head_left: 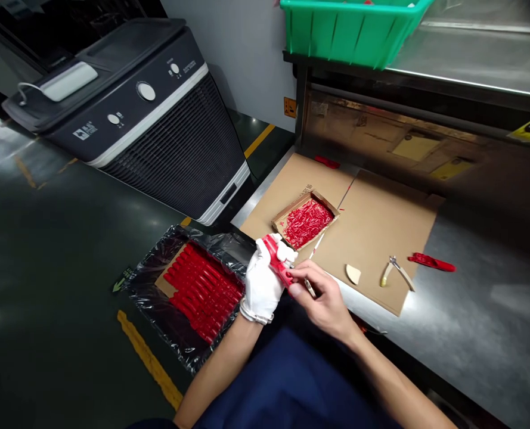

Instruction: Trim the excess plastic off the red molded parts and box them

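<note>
Red piece (273, 251) held beside worktop (479, 333) edge: gloved left hand (263, 281) wrapped round it, bare right hand (326, 301) gripping slim tool (310, 288) at its end. Judged light, stiff, smooth; hold mid-body.

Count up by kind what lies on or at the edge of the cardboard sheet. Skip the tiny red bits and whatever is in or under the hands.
Shallow cardboard box: 1
Pale wedge-shaped piece: 1
Pliers-like tool: 1
Larger red pieces: 2
Total: 5
</note>
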Demonstrator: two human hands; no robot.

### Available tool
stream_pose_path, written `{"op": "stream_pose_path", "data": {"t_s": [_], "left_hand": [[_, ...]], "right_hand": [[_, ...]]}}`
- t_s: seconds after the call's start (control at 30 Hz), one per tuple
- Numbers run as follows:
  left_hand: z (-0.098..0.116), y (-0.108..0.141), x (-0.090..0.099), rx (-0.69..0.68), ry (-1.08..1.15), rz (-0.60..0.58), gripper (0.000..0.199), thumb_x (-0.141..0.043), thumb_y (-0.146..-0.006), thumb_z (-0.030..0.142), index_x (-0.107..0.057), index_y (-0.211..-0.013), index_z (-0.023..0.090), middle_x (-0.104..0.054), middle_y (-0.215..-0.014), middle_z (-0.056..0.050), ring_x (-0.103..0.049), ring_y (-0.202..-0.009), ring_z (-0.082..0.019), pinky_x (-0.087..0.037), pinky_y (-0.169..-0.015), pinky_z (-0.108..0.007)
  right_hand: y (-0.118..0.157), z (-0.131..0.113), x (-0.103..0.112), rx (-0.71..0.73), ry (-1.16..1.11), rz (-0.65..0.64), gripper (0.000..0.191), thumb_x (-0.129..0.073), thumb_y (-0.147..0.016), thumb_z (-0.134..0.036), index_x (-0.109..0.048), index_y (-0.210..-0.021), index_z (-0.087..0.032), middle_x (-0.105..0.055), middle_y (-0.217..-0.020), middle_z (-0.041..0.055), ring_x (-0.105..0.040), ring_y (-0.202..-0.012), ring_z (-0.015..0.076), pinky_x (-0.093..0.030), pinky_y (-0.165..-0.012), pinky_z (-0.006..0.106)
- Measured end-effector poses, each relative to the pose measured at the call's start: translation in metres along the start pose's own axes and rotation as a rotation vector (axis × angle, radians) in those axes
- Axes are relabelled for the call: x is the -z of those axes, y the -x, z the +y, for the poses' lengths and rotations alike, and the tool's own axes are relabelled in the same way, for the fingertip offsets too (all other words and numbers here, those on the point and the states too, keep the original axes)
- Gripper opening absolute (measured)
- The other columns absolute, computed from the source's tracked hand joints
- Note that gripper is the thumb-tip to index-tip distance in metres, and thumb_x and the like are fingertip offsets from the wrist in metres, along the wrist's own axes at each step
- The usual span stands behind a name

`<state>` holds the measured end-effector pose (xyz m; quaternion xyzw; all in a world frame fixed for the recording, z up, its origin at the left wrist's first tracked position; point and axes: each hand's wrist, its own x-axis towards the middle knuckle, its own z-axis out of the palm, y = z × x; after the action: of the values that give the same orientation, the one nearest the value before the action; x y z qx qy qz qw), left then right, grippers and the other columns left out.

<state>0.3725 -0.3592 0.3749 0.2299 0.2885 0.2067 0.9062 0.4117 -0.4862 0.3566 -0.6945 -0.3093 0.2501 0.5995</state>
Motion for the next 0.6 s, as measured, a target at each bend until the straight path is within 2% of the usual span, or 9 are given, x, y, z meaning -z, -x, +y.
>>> {"op": "stream_pose_path", "data": {"t_s": [0.1, 0.17, 0.27, 0.37, 0.47, 0.6], "left_hand": [[0.002, -0.004, -0.003, 0.066, -0.007, 0.029, 0.027, -0.052, -0.097, 0.040, -0.062, -0.107, 0.017, -0.052, -0.067, 0.002, -0.056, -0.063, -0.010, -0.053, -0.075, -0.026], [0.002, -0.007, -0.003, 0.098, -0.034, 0.050, 0.024, -0.050, -0.098, 0.033, -0.059, -0.115, 0.018, -0.051, -0.066, 0.004, -0.053, -0.057, -0.008, -0.053, -0.070, -0.024], [0.001, -0.010, 0.000, 0.184, 0.007, 0.059, 0.018, -0.050, -0.098, 0.021, -0.057, -0.114, 0.020, -0.057, -0.076, 0.001, -0.049, -0.053, -0.005, -0.051, -0.065, -0.021], [0.002, -0.010, 0.000, 0.298, 0.132, 0.070, 0.015, -0.043, -0.099, 0.017, -0.058, -0.102, 0.014, -0.057, -0.081, -0.002, -0.046, -0.052, -0.004, -0.050, -0.064, -0.020], [0.003, -0.007, -0.003, 0.394, 0.253, 0.062, 0.022, -0.039, -0.100, 0.019, -0.058, -0.093, 0.010, -0.052, -0.072, -0.002, -0.046, -0.052, -0.005, -0.050, -0.063, -0.019], [0.003, 0.000, -0.006, 0.502, 0.338, -0.021, 0.018, -0.044, -0.099, 0.020, -0.057, -0.097, 0.009, -0.047, -0.064, 0.002, -0.045, -0.053, -0.007, -0.051, -0.065, -0.024]], "right_hand": [[-0.002, 0.036, 0.024, -0.214, 0.071, 0.077, 0.047, -0.043, -0.095, -0.057, -0.065, -0.115, -0.020, -0.064, -0.092, 0.0048, -0.057, -0.068, 0.0134, -0.049, -0.064, 0.030], [-0.005, 0.075, 0.050, -0.345, 0.166, 0.203, 0.052, -0.033, -0.099, -0.055, -0.058, -0.123, -0.017, -0.063, -0.090, 0.0041, -0.053, -0.060, 0.0112, -0.048, -0.058, 0.029], [-0.008, 0.137, 0.092, -0.521, 0.339, 0.341, 0.038, -0.050, -0.097, -0.047, -0.059, -0.114, -0.014, -0.063, -0.094, 0.0038, -0.060, -0.074, 0.0128, -0.052, -0.069, 0.031], [-0.002, 0.179, 0.128, -0.636, 0.474, 0.355, 0.033, -0.058, -0.094, -0.040, -0.060, -0.116, -0.015, -0.064, -0.109, 0.0061, -0.063, -0.092, 0.0168, -0.054, -0.082, 0.038], [0.016, 0.196, 0.157, -0.768, 0.646, 0.401, 0.037, -0.060, -0.093, -0.038, -0.058, -0.123, -0.017, -0.059, -0.126, 0.0091, -0.059, -0.111, 0.0226, -0.050, -0.094, 0.046], [0.043, 0.198, 0.186, -0.992, 0.907, 0.518, 0.050, -0.062, -0.091, -0.043, -0.051, -0.134, -0.019, -0.048, -0.140, 0.0116, -0.049, -0.125, 0.0293, -0.041, -0.104, 0.056]]}}
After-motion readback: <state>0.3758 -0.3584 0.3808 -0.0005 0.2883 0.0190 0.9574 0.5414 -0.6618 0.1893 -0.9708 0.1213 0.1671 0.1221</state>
